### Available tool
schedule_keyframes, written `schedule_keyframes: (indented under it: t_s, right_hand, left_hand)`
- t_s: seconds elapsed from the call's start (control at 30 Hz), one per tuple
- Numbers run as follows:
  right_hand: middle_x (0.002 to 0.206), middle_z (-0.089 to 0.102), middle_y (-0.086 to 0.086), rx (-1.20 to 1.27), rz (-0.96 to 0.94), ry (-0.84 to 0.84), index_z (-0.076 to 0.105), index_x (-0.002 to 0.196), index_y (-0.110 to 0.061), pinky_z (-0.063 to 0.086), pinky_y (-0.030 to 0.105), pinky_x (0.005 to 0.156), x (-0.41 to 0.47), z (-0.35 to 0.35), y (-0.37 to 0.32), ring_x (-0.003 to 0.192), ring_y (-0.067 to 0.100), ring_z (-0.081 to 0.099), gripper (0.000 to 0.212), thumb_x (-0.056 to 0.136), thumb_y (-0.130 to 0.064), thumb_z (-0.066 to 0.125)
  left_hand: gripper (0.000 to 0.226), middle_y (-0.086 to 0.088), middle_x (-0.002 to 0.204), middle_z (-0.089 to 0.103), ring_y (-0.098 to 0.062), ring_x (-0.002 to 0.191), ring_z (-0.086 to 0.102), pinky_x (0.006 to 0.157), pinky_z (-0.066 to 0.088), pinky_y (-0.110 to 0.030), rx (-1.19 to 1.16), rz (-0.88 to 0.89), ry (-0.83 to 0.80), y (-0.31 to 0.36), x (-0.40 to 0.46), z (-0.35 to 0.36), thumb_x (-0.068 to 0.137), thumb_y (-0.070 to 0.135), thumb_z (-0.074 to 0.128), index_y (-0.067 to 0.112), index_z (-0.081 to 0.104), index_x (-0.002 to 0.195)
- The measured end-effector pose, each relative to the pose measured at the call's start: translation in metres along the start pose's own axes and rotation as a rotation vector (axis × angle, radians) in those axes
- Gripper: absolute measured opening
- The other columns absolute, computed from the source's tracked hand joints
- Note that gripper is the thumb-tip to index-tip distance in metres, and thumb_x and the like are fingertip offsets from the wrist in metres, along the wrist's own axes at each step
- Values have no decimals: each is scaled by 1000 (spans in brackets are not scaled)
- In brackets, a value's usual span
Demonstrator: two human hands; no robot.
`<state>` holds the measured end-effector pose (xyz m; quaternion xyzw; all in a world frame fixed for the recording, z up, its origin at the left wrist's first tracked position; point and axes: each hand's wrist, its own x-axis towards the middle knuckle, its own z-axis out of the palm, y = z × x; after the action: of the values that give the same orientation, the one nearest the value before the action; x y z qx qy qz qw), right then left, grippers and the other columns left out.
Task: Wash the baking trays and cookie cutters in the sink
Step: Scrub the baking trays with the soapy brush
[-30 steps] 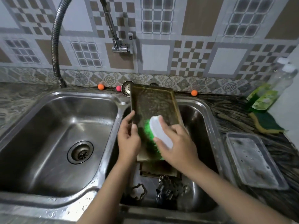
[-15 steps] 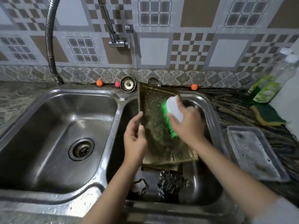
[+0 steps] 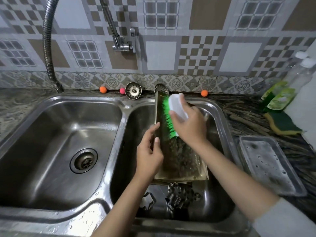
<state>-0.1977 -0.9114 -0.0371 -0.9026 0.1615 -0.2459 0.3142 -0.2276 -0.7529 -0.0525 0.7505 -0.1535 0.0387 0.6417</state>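
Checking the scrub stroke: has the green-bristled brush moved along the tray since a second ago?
Yes. The scrub brush in the right hand has travelled up the baking tray, from mid-tray toward its far edge by the sink strainer.

A dark marbled counter surrounds the sink. On its right side lie a grey tray near, and a sponge and soap bottles farther back.

Soft even indoor light, glare on the steel sink, wide-angle bending, blurred edges.
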Motion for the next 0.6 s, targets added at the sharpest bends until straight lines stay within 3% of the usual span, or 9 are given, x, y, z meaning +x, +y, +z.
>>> schedule_keyframes:
  t_s: [0.1, 0.2, 0.27, 0.43, 0.5, 0.6]
  right_hand:
    - [98, 55, 4, 11, -111, 19, 28, 147, -40, 46, 30, 64, -3, -2, 0, 92, 19, 53, 66, 88, -54, 53]
    - [106, 65, 10, 15, 124, 55, 36, 146, -32, 55, 37, 72, 16, -8, 38, 97, 27, 62, 66, 86, -54, 55]
    - [114, 64, 11, 36, 133, 39, 39, 145, -31, 54, 36, 77, 5, -9, 50, 105, 29, 61, 67, 84, -54, 57]
    - [88, 49, -6, 56, 7, -45, 32, 146, -35, 46, 29, 68, -72, -1, 33, 93, 20, 54, 68, 85, -55, 55]
    - [94, 56, 2, 66, 24, -13, 35, 146, -33, 48, 30, 71, -63, 2, 33, 94, 22, 57, 68, 85, -56, 55]
    - [104, 64, 14, 39, 155, 52, 37, 145, -33, 54, 39, 79, -9, 2, 29, 102, 30, 60, 65, 86, -52, 56]
  left_hand:
    - [41, 12, 129, 58, -1, 122, 51, 105, 41, -32, 6, -5, 2, -1, 0, 4, 94, -1, 46, 17, 56, 129]
    - [39, 24, 118, 60, 11, 101, 57, 85, 47, -9, -26, 22, 43, 4, -3, -2, 94, -2, 46, 15, 56, 128]
    - [39, 32, 105, 62, 13, 86, 58, 74, 43, -4, -37, 34, 73, 7, 0, -3, 94, -1, 45, 16, 56, 128]
    - [41, 19, 110, 61, 6, 96, 58, 83, 45, -13, -47, 3, 253, 2, 21, -7, 95, 2, 44, 25, 55, 127]
    - [39, 21, 104, 61, 7, 87, 59, 77, 44, -11, -23, 15, 196, 2, 19, -5, 95, 2, 45, 24, 56, 125]
    - [38, 22, 112, 60, 11, 95, 58, 83, 44, -9, -12, 46, 92, 2, 3, 6, 93, -3, 46, 14, 57, 125]
